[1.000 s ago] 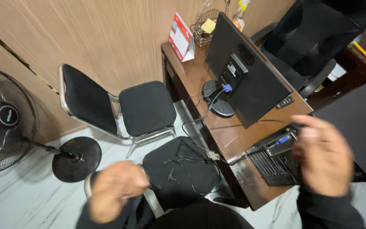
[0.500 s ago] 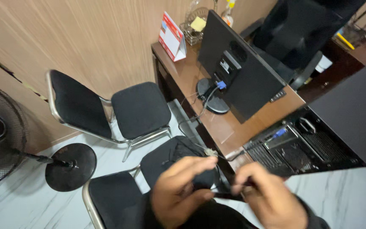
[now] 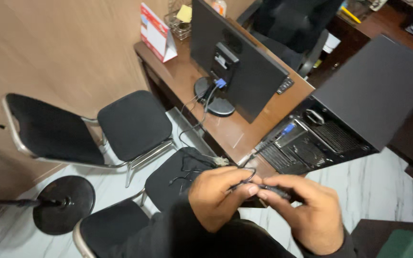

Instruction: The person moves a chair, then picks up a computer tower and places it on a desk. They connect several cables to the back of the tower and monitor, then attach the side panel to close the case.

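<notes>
Both hands meet just below the desk (image 3: 244, 131) edge, pinching a thin black cable (image 3: 276, 191). The left hand (image 3: 218, 193) and right hand (image 3: 304, 210) grasp it between thumb and fingertips, near the open computer case (image 3: 359, 95).

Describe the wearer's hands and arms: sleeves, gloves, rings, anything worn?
Both hands are bare: no gloves, and no rings or watch show. The left hand comes out of a black long sleeve of soft, matte fabric that reaches the wrist. The right hand has a matching black cuff at the wrist. No markings show on the sleeves.
</notes>
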